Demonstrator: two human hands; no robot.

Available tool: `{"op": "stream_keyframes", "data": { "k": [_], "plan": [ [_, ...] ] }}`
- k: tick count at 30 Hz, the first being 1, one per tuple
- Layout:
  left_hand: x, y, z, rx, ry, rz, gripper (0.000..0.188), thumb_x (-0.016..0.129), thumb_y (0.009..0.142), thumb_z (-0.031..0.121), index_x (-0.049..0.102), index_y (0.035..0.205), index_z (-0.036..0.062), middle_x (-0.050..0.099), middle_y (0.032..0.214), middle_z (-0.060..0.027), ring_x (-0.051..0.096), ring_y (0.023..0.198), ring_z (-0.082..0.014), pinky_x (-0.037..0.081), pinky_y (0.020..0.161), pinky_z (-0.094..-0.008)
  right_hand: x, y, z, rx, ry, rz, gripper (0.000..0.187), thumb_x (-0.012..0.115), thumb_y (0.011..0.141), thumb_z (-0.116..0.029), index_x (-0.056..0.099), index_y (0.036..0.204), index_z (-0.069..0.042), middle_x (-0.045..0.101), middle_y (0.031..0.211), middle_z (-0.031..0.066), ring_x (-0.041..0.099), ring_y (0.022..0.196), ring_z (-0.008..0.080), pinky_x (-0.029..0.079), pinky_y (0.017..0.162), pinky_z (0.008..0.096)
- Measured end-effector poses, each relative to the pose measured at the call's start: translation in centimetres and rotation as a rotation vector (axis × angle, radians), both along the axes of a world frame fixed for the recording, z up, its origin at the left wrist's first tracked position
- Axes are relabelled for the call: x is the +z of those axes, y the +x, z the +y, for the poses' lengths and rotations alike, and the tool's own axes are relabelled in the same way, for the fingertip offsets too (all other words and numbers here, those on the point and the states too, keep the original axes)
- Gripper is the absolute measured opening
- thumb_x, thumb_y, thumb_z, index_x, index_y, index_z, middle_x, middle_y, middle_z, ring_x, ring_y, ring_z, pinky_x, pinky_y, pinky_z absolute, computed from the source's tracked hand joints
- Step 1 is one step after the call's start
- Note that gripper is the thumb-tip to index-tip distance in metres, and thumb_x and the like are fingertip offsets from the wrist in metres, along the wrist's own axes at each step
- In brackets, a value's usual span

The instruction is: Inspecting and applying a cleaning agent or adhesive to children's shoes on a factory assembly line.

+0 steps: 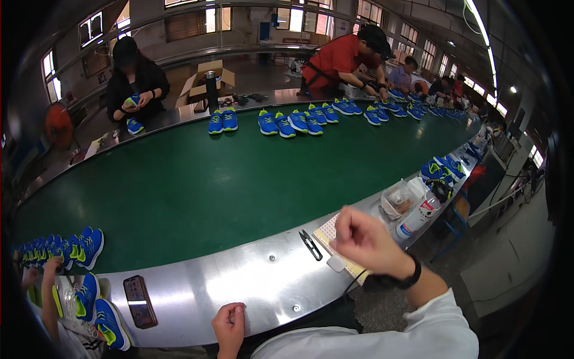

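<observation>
My left hand (229, 326) rests at the near edge of the metal table top (239, 287), its fingers curled in and the thumb alongside. My right hand (366, 240) is raised, bent at the wrist, above a sheet printed with small marks (327, 232). Its fingers are curled; what either hand holds, if anything, is hidden. A dark band circles the right wrist. Just left of the right hand lie black thread snips (311, 245) and a small white square object (336, 263). A dark cable runs below that hand.
Beyond the table top runs a green conveyor belt (161, 185), with pairs of blue sneakers (290, 123) along its far side. A smartphone (139, 302) lies left, near more sneakers (110, 323) and another person's hand (52, 264). Right stand a plastic tub (397, 200) and bottle (418, 215).
</observation>
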State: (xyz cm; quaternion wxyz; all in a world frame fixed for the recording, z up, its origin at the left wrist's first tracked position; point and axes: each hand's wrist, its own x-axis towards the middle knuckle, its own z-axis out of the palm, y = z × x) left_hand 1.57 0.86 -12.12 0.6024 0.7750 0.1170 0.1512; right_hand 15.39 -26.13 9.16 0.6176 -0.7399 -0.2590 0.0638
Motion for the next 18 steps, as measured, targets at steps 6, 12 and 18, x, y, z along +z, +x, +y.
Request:
{"op": "stream_keyframes", "data": {
  "k": [6,12,18],
  "plan": [
    [0.9,0.1,-1.0,0.031,0.031,-0.055,0.009,0.063,0.086,0.005,0.066,0.092,-0.0010,0.068,0.083,-0.0120,0.066,0.070,-0.0188,0.052,0.065,-0.0275,-11.0,-4.7,0.7,-0.163,0.079,0.352,0.025,0.062,0.079,0.007,0.044,0.077,-0.010,0.041,0.072,-0.0060,0.037,0.063,0.0022,0.031,0.056,0.0175],
    [2.0,0.3,-0.9,-0.056,0.085,-0.049,0.013,0.061,0.089,0.008,0.064,0.099,-0.0004,0.067,0.088,-0.0111,0.065,0.075,-0.0177,0.051,0.067,-0.0271,-16.2,-4.3,3.7,-0.132,0.257,0.545,0.028,0.058,0.078,0.010,0.040,0.077,-0.011,0.041,0.071,-0.0033,0.039,0.058,0.0067,0.033,0.053,0.0207],
    [4.2,0.7,5.5,-0.069,-0.028,0.037,0.019,0.061,0.090,0.013,0.065,0.107,0.0044,0.068,0.092,-0.0060,0.063,0.076,-0.0115,0.051,0.067,-0.0243,-18.8,-3.8,5.5,-0.038,0.156,0.510,0.027,0.059,0.083,0.009,0.040,0.077,-0.009,0.041,0.072,-0.0043,0.038,0.064,0.0041,0.036,0.060,0.0187]
  ]
}}
